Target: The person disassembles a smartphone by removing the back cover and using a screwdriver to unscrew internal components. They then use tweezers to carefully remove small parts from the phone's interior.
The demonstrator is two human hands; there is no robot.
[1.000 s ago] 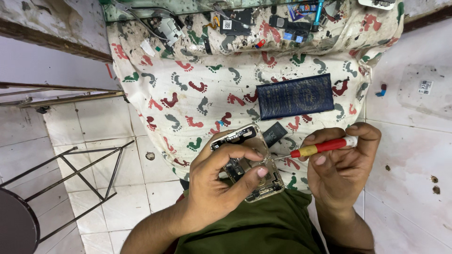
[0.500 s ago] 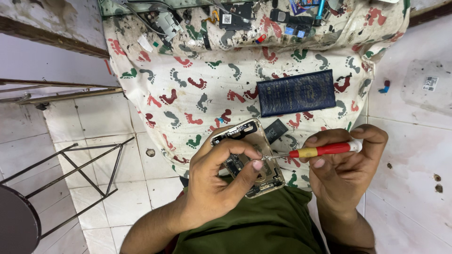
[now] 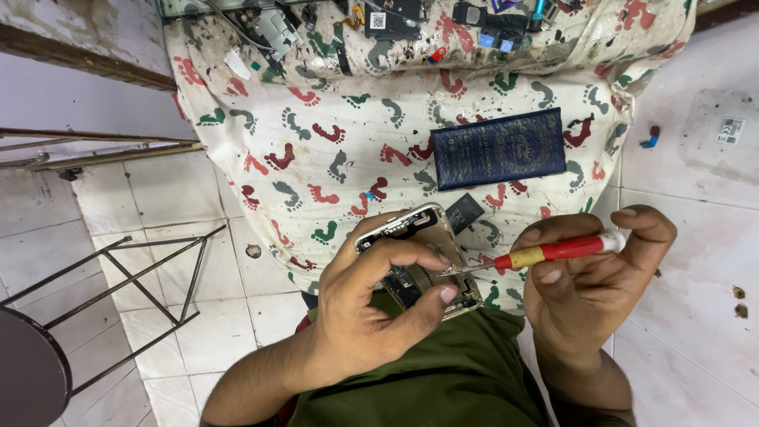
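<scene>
My left hand grips an opened phone body with a gold rim, thumb and fingers curled over its exposed insides. My right hand holds a red-handled screwdriver; its thin metal tip reaches into the phone near my left thumb. Both hands are above my lap, at the near edge of a white cloth printed with coloured footprints.
A dark blue flat battery and a small black part lie on the cloth beyond the phone. Several phone parts and tools crowd the far edge. A metal stool frame stands at the left on white tiles.
The view has shifted slightly. The screwdriver tip has come closer into the phone, and my left fingers have adjusted over it.
</scene>
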